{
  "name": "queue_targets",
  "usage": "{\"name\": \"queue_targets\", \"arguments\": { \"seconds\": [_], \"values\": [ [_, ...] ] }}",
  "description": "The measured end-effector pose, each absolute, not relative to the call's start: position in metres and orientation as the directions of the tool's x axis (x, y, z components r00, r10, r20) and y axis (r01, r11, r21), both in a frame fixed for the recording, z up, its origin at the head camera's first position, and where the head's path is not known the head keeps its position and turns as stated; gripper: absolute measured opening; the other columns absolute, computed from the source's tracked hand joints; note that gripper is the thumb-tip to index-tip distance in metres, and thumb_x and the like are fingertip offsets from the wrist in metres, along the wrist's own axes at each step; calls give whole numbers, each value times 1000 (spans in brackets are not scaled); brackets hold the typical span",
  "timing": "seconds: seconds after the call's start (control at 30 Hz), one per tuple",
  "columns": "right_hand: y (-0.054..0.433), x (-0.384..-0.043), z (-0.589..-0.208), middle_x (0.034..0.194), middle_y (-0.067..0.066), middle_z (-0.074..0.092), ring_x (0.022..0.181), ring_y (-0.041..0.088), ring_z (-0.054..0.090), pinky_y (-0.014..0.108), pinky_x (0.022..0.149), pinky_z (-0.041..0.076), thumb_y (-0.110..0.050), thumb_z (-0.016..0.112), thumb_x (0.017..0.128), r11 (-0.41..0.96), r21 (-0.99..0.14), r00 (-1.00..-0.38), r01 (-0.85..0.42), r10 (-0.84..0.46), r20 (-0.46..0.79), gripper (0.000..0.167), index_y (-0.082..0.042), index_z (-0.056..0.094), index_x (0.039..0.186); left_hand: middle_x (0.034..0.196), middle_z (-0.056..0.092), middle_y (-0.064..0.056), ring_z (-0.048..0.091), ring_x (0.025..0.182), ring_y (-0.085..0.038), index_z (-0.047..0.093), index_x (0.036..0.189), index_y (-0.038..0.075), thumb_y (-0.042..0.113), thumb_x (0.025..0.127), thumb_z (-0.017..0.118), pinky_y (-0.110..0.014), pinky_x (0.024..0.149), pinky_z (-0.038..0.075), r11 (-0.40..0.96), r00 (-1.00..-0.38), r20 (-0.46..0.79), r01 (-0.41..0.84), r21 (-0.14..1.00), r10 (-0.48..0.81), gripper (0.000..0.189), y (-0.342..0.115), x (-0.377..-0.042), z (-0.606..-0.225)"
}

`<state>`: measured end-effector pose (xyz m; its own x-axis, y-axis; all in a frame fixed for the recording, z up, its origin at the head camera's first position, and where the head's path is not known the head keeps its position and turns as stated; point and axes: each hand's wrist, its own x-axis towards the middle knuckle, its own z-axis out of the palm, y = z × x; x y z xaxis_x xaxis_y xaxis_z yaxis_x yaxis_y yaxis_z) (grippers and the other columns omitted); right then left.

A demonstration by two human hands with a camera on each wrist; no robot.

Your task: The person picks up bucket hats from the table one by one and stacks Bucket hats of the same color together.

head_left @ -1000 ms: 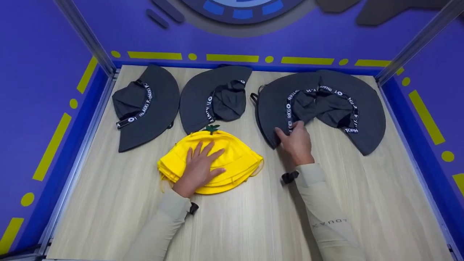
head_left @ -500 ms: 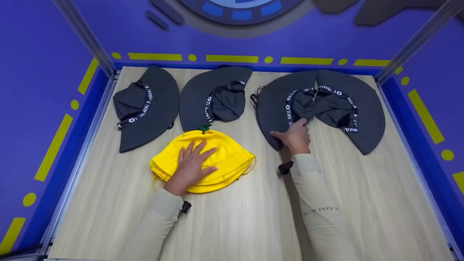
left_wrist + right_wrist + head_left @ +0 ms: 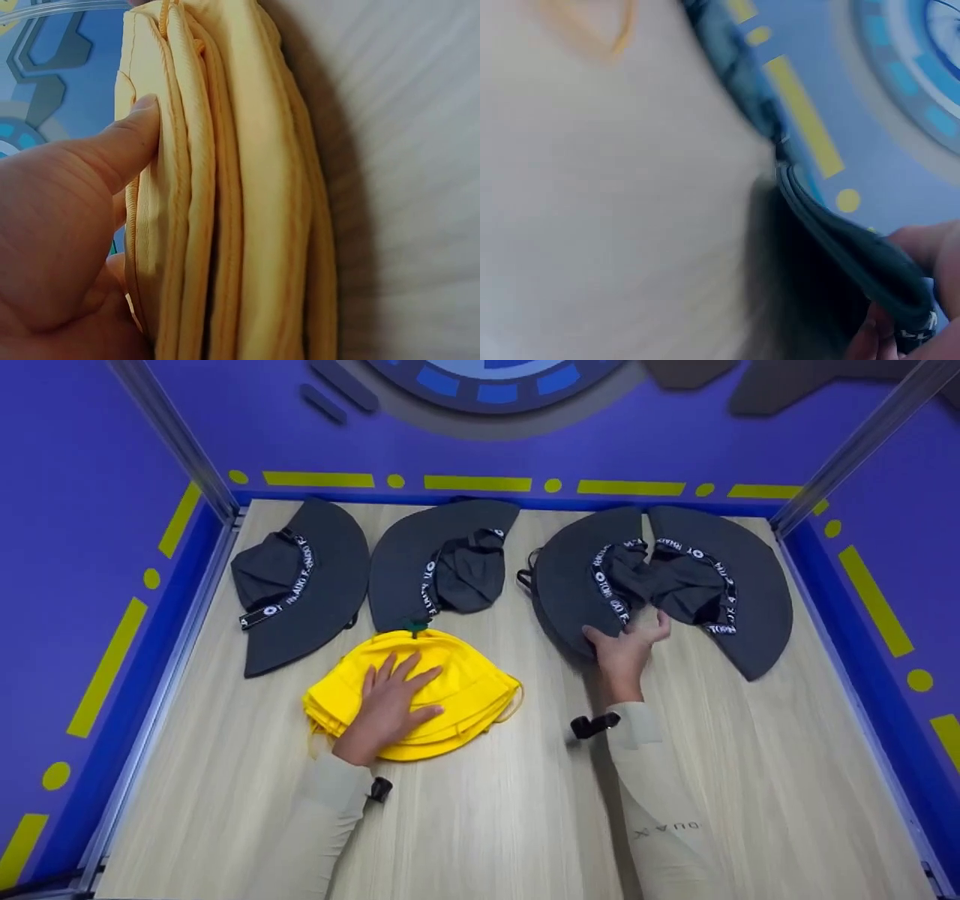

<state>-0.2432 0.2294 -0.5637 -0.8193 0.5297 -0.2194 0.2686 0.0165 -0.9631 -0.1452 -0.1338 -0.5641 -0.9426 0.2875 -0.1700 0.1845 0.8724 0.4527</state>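
A stack of folded yellow bucket hats [image 3: 472, 682] lies in the near middle of the table, a green leaf-shaped tip [image 3: 416, 625] at its top. My left hand [image 3: 386, 709] rests on the stack with fingers spread; in the left wrist view the thumb [image 3: 135, 142] lies against the outermost layer [image 3: 150, 225]. My right hand [image 3: 626, 656] pinches the near brim of a folded dark grey wide-brimmed hat [image 3: 566, 577], right of centre. In the right wrist view this layered brim [image 3: 847, 244] is between thumb and fingers, raised over its shadow.
A second dark grey hat [image 3: 757, 585] lies just right of the held one. Two more, a left hat [image 3: 337, 577] and a middle hat [image 3: 401, 555], lie along the back. Blue panels [image 3: 480, 454] and metal posts [image 3: 180, 435] enclose the wooden table [image 3: 487, 832].
The yellow stack has slid a little left under my left hand. My right hand has taken hold of the grey hat's brim and turned it, opening a gap to the hat at right.
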Motion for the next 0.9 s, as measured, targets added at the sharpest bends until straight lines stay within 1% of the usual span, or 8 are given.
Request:
{"name": "queue_targets", "arguments": {
  "seconds": [0.17,0.23,0.33,0.43,0.5,0.67,0.8,0.9],
  "values": [
    [236,-241,-556,144,7,51,121,15,57,24,99,51,-3,77,88,-552,-788,-799,271,328,-505,68,-4,41,146,170,26,-7,11,158,-42,45,155,34,49,97,66,-72,122,4,866,-945,-163,179,467,283,64,-135,-145,-564],
    [241,-240,-553,131,5,58,108,16,64,29,89,58,-2,69,94,-672,-686,-808,279,222,-546,47,-4,48,137,170,26,-7,11,158,-42,45,155,33,49,97,66,-71,122,4,861,-944,-164,177,477,285,64,-135,-145,-563],
    [247,-235,-551,133,8,55,112,20,64,44,88,62,-3,56,102,-699,-649,-839,300,130,-528,42,-7,42,142,170,26,-8,10,158,-43,45,155,33,49,97,66,-71,122,3,854,-942,-161,183,488,295,63,-135,-146,-563],
    [251,-230,-549,149,15,48,127,27,59,61,92,56,-4,47,106,-604,-733,-879,313,107,-464,50,-12,35,154,170,26,-8,11,158,-43,45,155,32,49,98,65,-72,121,3,851,-941,-157,190,489,300,63,-134,-146,-563],
    [253,-228,-547,154,18,45,131,28,58,63,92,54,-5,46,107,-502,-808,-904,308,109,-413,53,-12,33,158,170,26,-8,11,158,-43,45,156,33,49,98,65,-72,121,4,855,-941,-160,190,482,299,63,-133,-146,-563],
    [268,-226,-531,134,18,59,106,25,72,59,82,59,-6,53,105,-189,-940,-949,284,82,-303,50,-6,42,154,170,26,-8,11,158,-43,45,156,33,48,97,67,-73,121,4,862,-941,-163,190,471,296,65,-131,-145,-563],
    [286,-224,-514,115,5,69,92,7,71,33,79,63,-9,60,103,171,-970,-984,175,11,-176,43,1,53,144,169,28,-8,12,158,-43,46,155,33,48,96,68,-72,121,5,864,-944,-155,190,466,291,65,-130,-144,-563],
    [298,-222,-499,101,1,72,82,-1,62,15,73,53,-10,66,100,419,-907,-998,38,-37,-59,29,4,66,125,169,29,-8,13,158,-43,47,154,32,47,95,70,-71,122,6,867,-949,-156,175,466,275,65,-130,-143,-561]
  ]
}}
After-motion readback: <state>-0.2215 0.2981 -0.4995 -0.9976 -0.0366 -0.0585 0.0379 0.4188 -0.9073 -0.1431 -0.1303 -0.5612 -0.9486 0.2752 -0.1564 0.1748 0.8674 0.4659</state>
